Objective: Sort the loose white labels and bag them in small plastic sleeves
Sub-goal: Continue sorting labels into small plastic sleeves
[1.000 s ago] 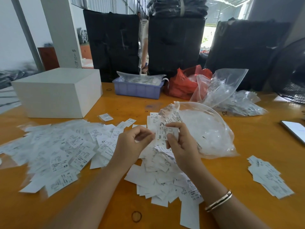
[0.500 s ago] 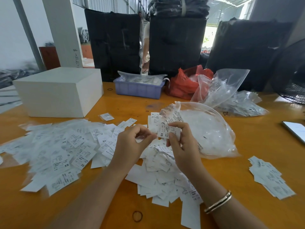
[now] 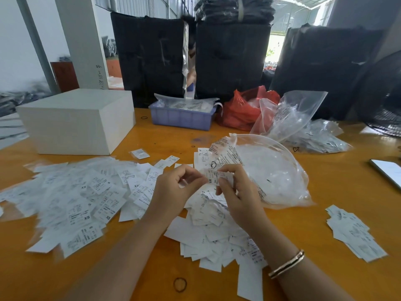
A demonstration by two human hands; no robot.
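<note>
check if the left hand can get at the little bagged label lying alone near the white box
Probably yes: the bagged label lies alone on bare table beyond the left hand, nothing between them, though the hand is pinching an XS label.

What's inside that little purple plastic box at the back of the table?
The purple plastic bin holds clear plastic bags with dark printing, piled above its rim. Anything lying beneath them is covered, so it cannot be seen.

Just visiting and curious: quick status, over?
Right hand pinches an XS label; left hand at its edge, grip unclear. Loose labels heaped beneath, clear bag behind. Nothing in the way.
</note>
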